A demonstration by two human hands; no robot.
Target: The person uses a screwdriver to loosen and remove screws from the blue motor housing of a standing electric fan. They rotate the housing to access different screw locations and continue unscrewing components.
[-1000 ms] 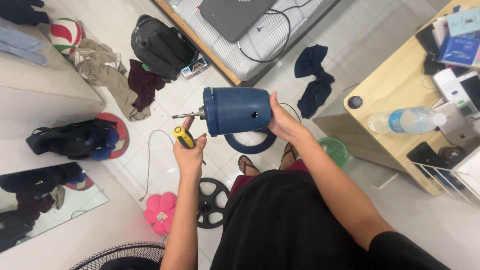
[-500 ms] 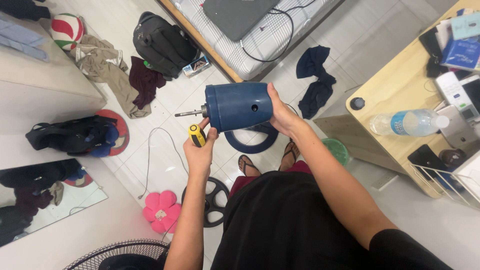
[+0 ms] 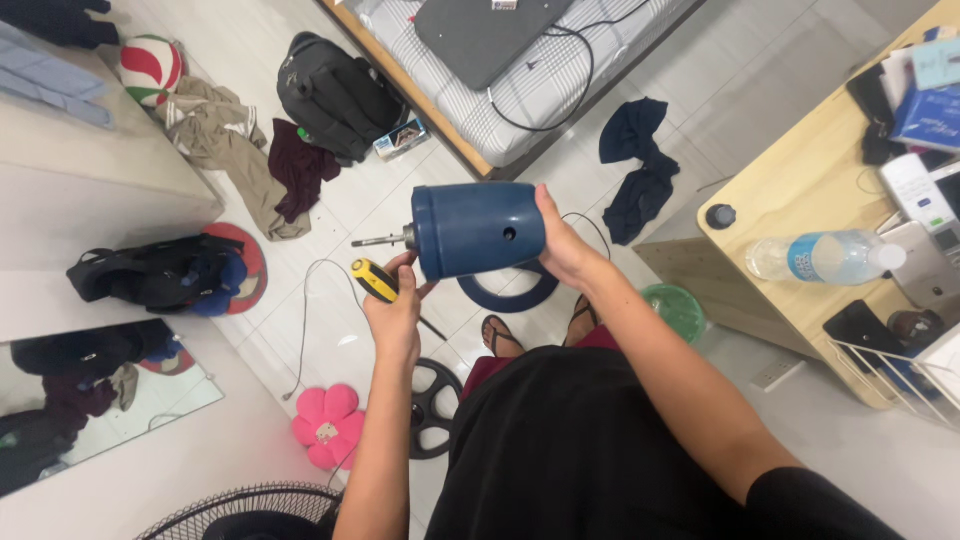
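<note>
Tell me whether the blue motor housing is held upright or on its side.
On its side: the blue motor housing lies horizontal in the right hand, its metal shaft pointing sideways.

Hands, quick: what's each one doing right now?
Left hand: closed on a yellow-handled screwdriver.
Right hand: gripping the blue motor housing by its end.

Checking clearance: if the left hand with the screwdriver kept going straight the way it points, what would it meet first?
Probably the blue motor housing, just ahead of the left hand; depth is unclear.
</note>
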